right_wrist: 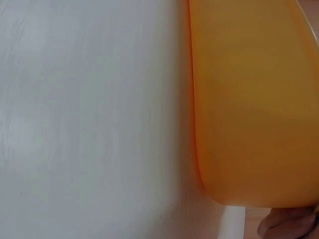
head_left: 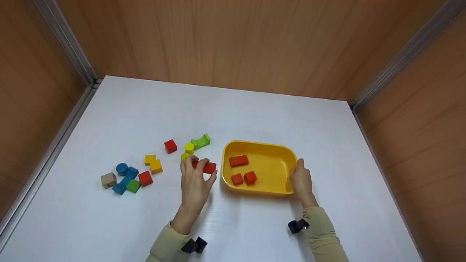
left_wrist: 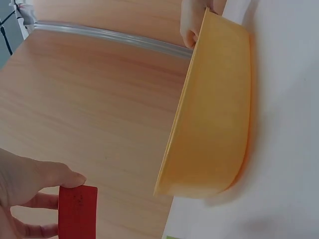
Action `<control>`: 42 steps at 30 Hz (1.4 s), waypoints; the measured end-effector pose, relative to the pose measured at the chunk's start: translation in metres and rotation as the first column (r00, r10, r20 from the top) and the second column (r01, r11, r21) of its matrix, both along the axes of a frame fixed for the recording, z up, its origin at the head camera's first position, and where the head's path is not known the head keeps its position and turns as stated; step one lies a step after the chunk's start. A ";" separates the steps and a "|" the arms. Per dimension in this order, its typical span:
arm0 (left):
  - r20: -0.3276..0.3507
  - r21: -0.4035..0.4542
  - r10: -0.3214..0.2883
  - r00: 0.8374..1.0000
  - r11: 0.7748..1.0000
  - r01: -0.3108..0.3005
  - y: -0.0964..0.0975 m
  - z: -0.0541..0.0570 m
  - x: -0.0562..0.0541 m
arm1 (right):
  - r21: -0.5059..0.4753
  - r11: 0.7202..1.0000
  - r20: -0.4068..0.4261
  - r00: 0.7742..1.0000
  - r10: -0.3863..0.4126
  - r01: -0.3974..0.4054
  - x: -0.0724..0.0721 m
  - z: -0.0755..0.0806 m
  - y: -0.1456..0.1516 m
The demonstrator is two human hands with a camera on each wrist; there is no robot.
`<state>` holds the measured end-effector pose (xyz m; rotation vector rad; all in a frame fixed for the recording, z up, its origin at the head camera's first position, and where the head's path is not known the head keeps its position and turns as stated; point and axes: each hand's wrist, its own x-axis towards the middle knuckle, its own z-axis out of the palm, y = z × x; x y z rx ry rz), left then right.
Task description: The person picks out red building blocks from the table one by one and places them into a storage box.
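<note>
My left hand (head_left: 193,183) pinches a red rectangular block (head_left: 209,167) between thumb and fingers, just left of a yellow plastic tub (head_left: 271,168). In the left wrist view the same red block (left_wrist: 78,213) is held apart from the tub's wall (left_wrist: 214,109). My right hand (head_left: 302,182) grips the tub's right rim, the thumb over the inside. Inside the tub lie a red rectangular block (head_left: 239,161) and two smaller red blocks (head_left: 250,177). In the right wrist view only a bit of the right hand (right_wrist: 289,223) shows below the tub.
Left of the tub lie a light green curved block (head_left: 201,142), yellow cylinders (head_left: 189,147), red cubes (head_left: 170,146), orange-yellow blocks (head_left: 156,166), a green block (head_left: 133,186), blue pieces (head_left: 125,182) and a grey cube (head_left: 109,180). Wooden panels (head_left: 233,43) border the white table (head_left: 273,112).
</note>
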<state>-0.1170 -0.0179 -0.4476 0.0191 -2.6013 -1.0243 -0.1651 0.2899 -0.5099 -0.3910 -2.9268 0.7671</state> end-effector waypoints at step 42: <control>0.061 -0.188 -0.259 0.964 0.945 0.266 0.115 -0.014 -0.058 | 0.022 1.000 -0.019 1.000 0.009 -0.009 0.001 0.000 0.000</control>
